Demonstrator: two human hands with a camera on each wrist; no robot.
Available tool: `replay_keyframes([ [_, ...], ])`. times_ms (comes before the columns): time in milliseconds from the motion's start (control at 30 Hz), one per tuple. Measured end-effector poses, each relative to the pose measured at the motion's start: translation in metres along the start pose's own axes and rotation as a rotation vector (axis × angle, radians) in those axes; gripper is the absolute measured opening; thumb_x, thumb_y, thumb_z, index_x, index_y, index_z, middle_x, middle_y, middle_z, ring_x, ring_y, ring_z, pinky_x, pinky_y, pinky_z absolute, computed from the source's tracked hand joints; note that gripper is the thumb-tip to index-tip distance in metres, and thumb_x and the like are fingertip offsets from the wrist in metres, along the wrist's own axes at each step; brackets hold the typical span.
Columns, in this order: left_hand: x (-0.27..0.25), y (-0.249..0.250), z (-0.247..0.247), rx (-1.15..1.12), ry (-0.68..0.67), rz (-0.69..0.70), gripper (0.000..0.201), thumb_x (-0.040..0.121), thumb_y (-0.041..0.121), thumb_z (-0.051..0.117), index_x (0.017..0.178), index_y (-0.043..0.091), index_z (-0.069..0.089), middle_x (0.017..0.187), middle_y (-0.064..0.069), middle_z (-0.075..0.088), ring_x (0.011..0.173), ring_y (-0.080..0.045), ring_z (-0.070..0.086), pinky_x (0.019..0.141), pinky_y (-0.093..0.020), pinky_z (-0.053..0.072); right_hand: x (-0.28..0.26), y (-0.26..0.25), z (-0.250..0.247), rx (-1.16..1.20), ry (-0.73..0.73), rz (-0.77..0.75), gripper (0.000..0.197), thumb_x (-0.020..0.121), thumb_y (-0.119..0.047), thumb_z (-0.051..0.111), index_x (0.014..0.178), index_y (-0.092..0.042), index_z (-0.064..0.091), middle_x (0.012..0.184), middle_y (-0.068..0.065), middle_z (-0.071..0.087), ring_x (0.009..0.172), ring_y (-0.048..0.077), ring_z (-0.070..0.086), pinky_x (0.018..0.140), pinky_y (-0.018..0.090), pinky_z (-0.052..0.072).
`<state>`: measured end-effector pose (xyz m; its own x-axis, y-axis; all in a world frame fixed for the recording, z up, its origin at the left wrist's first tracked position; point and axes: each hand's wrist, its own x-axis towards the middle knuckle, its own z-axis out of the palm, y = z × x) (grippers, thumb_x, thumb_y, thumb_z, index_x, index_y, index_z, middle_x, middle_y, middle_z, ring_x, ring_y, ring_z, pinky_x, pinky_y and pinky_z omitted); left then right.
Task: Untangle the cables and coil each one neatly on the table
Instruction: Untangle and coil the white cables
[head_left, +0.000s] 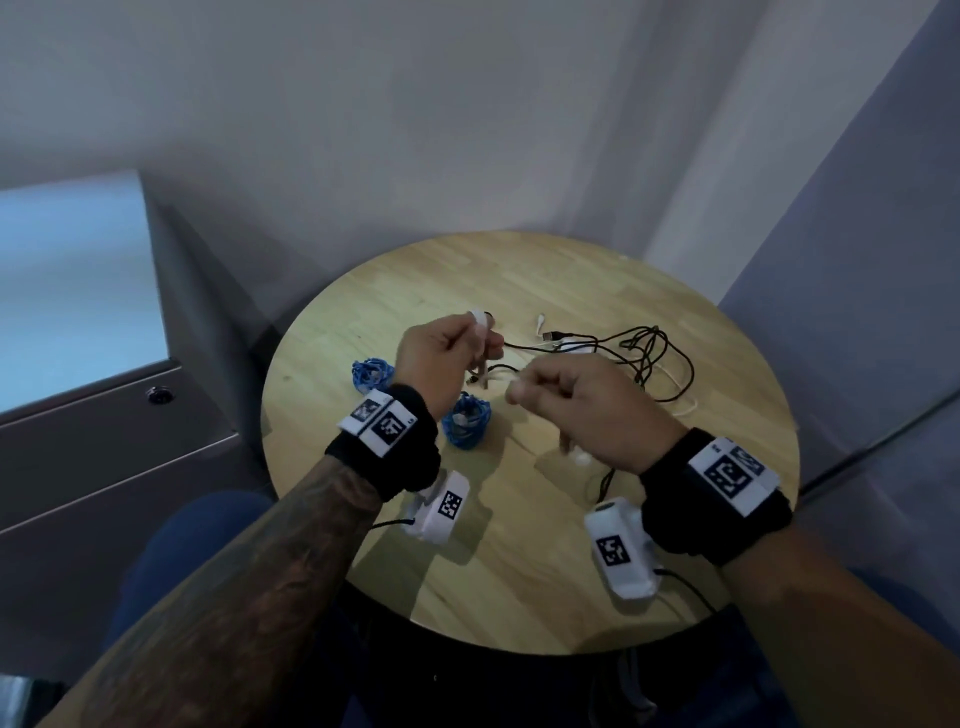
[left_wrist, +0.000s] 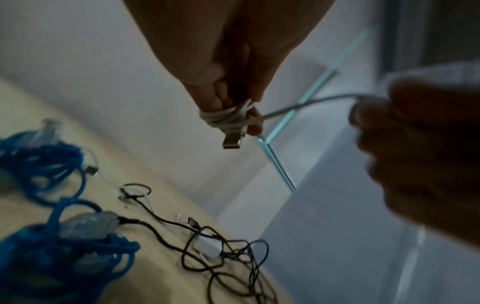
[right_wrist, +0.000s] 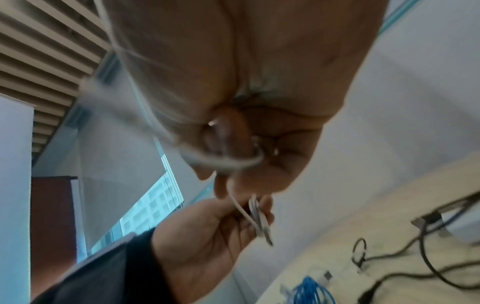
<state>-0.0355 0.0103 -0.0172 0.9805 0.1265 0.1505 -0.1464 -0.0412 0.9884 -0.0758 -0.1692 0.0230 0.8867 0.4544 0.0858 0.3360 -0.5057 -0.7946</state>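
My left hand (head_left: 457, 345) is raised over the round wooden table (head_left: 571, 597). It holds a white cable (left_wrist: 228, 116) wound in loops round its fingertips, with a metal USB plug (left_wrist: 232, 142) hanging below. My right hand (head_left: 566, 395) pinches the free run of that white cable (right_wrist: 233, 162) and holds it just right of the left hand. A tangle of black cables (head_left: 649, 358) lies on the table beyond the hands. Two coiled blue cables (head_left: 371, 373) (head_left: 467, 427) lie at the left.
A white plug block (left_wrist: 207, 245) sits in the black tangle. The wall and a grey cabinet (head_left: 104, 441) close in the table's far and left sides. My wrist cameras (head_left: 621, 551) (head_left: 441, 506) hang over the table's near part.
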Motion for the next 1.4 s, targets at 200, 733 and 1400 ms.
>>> replay_keyframes([
  [200,-0.019,0.008,0.018,0.076,-0.443,-0.036,0.032,0.105,0.019,0.039,0.094,0.001,0.063,0.075,-0.007,0.059,0.066,-0.014,0.056,0.069,-0.024,0.048,0.007,0.012,-0.027,-0.052,0.35,-0.132,0.011,0.093,-0.015,0.067,0.09,-0.016,0.078,0.076,0.0,0.065,0.067,0.009,0.059,0.06,0.022,0.048],
  [733,-0.015,0.017,0.007,-0.636,-0.48,-0.337,0.028,0.1,0.018,0.042,0.091,0.0,0.062,0.068,-0.006,0.06,0.063,-0.018,0.058,0.068,-0.03,0.053,0.018,0.036,-0.008,-0.078,0.092,-0.057,0.055,0.091,-0.052,0.051,0.101,0.001,0.06,0.087,0.024,0.063,0.077,0.032,0.059,0.074,0.046,0.049],
  [1400,-0.025,-0.017,0.015,-0.642,-0.152,-0.436,0.026,0.105,0.015,0.034,0.083,0.009,0.047,0.053,0.009,0.048,0.049,-0.005,0.032,0.043,-0.014,0.029,0.004,0.064,0.018,0.447,0.359,0.279,0.009,0.093,-0.008,0.067,0.095,-0.006,0.075,0.079,0.01,0.073,0.067,0.014,0.072,0.056,0.023,0.056],
])
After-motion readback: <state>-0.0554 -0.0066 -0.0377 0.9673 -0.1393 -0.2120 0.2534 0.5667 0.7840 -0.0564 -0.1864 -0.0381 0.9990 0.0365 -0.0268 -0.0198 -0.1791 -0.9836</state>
